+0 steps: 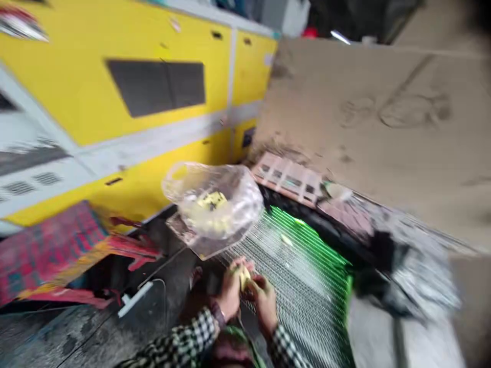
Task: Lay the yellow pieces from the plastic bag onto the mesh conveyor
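My left hand (230, 287) is closed around a small pale-yellow piece (244, 277), whose exact kind is blurred. From the other side, my right hand (264, 300) pinches the same piece between thumb and fingers. Just beyond my hands, a clear plastic bag (245, 191) stands open with yellow pieces (213, 201) inside. It rests on a flat board (209, 248). To the right stretches a ribbed conveyor belt (303, 286), lit green along its far side, with a small yellow piece (286, 239) lying on it.
A yellow and grey machine (161, 30) fills the left and back. A red bench with a checked cover (57, 245) stands at the left. Large cardboard (326, 92) leans at the back right. Crumpled plastic (425, 281) lies beyond the belt's right edge.
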`<action>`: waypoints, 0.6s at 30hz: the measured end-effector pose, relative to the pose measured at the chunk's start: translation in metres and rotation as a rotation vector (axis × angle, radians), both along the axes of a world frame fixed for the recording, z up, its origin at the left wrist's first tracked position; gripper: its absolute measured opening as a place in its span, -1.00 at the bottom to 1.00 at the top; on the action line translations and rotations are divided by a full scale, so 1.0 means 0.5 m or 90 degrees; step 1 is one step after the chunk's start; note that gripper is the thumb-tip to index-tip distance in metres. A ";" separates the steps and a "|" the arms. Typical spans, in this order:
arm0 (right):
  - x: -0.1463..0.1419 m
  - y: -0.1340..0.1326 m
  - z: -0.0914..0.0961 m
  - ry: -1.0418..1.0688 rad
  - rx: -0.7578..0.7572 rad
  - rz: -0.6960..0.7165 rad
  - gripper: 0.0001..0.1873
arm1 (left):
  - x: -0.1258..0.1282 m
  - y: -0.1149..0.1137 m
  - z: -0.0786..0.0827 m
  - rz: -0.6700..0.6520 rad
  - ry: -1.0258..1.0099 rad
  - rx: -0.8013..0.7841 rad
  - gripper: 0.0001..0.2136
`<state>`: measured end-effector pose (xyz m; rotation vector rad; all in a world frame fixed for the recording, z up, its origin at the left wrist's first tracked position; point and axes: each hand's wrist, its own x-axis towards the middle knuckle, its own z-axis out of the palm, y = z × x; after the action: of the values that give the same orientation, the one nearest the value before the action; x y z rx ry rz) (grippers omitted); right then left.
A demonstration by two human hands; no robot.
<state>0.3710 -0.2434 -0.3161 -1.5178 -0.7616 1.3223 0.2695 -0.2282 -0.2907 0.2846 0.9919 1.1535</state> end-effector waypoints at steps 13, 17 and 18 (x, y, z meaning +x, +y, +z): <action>0.163 0.025 0.000 -0.494 -0.002 -0.034 -0.53 | 0.012 0.021 -0.054 -0.028 -0.009 -0.008 -0.52; 0.159 0.015 0.022 -0.451 0.015 -0.012 -0.57 | 0.024 0.028 -0.028 -0.036 -0.002 0.028 -0.53; 0.142 0.006 0.028 -0.337 -0.001 0.020 -0.56 | 0.033 0.028 -0.022 -0.037 0.001 0.031 -0.54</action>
<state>0.4418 -0.2403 -0.3024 -1.8897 -1.1147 0.9432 0.2858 -0.2143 -0.3016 0.3514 0.9519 1.1253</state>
